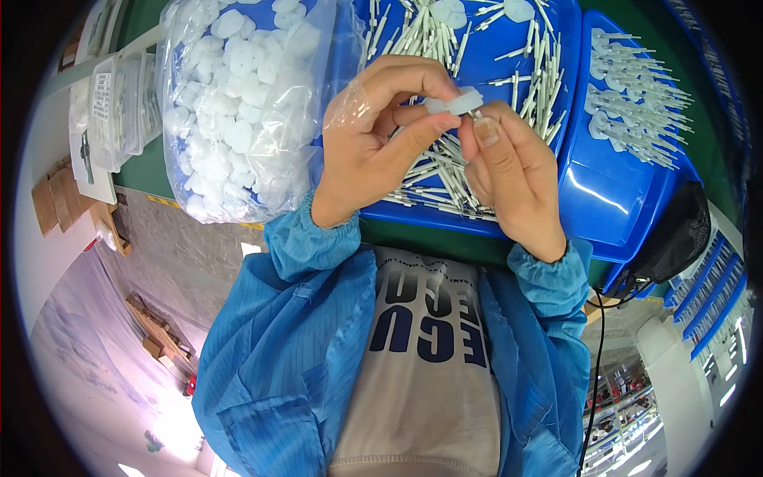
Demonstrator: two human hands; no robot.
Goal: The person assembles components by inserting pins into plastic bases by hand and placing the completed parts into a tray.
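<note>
My left hand pinches a translucent white plastic disc between thumb and fingers. Close beside it, my right hand is closed on a thin rod, of which only a short end shows at the disc's underside. Whether that end is inside the disc or just touching it, I cannot tell. Beneath both hands lies a blue tray with many loose white rods with thin metallic ends. A few discs lie at its far side, one joined to a rod.
To the left, a clear plastic bag is full of similar discs. At the right, a blue bin carries rows of rods with discs on its top. A black mesh pouch and clear plastic boxes flank the green table.
</note>
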